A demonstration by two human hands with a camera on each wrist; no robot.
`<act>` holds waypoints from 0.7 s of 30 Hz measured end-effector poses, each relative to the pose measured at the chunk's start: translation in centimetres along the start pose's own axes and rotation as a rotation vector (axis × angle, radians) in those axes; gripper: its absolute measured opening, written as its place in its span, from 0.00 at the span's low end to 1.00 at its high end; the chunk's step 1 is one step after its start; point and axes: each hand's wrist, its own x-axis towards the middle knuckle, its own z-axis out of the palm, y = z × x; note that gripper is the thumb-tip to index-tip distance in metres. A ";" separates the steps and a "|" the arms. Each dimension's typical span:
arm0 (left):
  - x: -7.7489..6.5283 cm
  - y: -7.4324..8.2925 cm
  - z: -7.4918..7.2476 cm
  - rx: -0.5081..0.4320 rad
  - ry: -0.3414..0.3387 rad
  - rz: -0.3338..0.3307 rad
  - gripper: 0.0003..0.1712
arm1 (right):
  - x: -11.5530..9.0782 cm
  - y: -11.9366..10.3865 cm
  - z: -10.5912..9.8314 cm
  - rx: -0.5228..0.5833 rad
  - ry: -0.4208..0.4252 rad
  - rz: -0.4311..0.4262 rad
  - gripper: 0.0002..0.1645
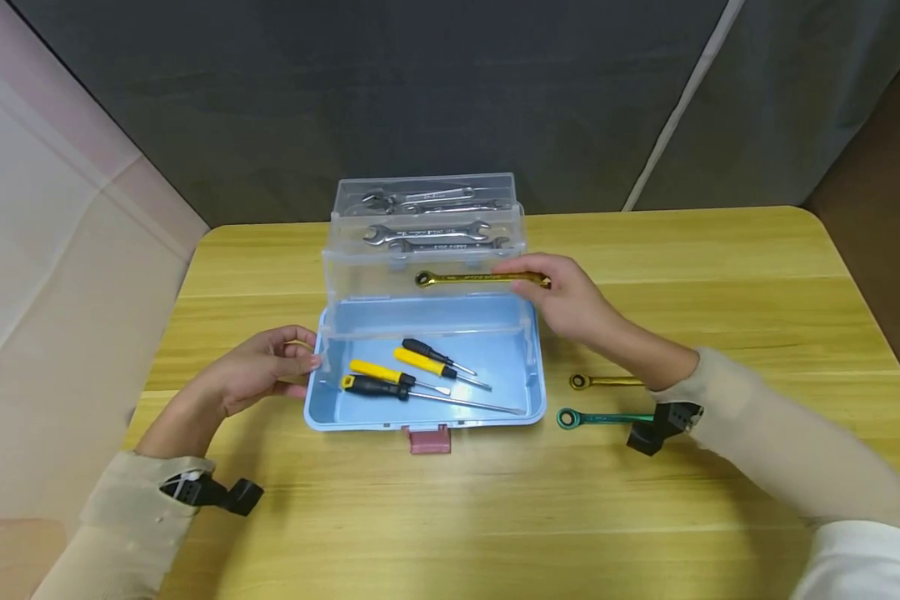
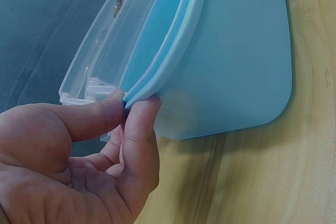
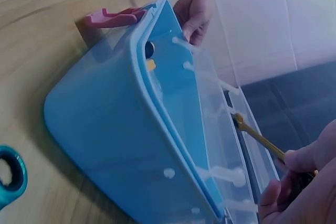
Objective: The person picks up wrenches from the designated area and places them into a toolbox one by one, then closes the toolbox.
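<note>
A blue toolbox (image 1: 538,392) stands with its clear tiered trays (image 1: 327,275) raised at the back. My left hand (image 1: 258,371) is at its left side; in the left wrist view thumb and curled fingers pinch the box's rim (image 2: 181,51). With my right hand (image 1: 570,296) I grip one end of a gold ratchet wrench (image 1: 465,278), held level over the lowest clear tray. Its ring end points left, seen also in the right wrist view as the gold wrench (image 3: 262,140). Silver wrenches (image 1: 427,234) lie in the upper trays. Several screwdrivers (image 1: 378,387) with yellow or black handles lie in the box.
Right of the box, another gold ratchet wrench (image 1: 607,381) and a green one (image 1: 603,418) lie on the wooden table (image 1: 435,525), partly under my right forearm. A pink latch (image 1: 429,440) juts from the box front. Behind the table hangs a dark curtain (image 1: 420,92).
</note>
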 end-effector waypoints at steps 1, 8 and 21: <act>0.0 0.0 0.0 0.001 0.000 0.000 0.13 | 0.1 -0.1 0.2 0.000 -0.002 -0.001 0.18; 0.0 0.0 0.0 0.011 0.000 -0.006 0.14 | 0.9 -0.7 1.3 -0.014 -0.009 -0.021 0.18; 0.1 -0.2 -0.1 -0.003 -0.005 0.000 0.13 | 1.3 -0.5 1.5 0.011 -0.007 -0.060 0.21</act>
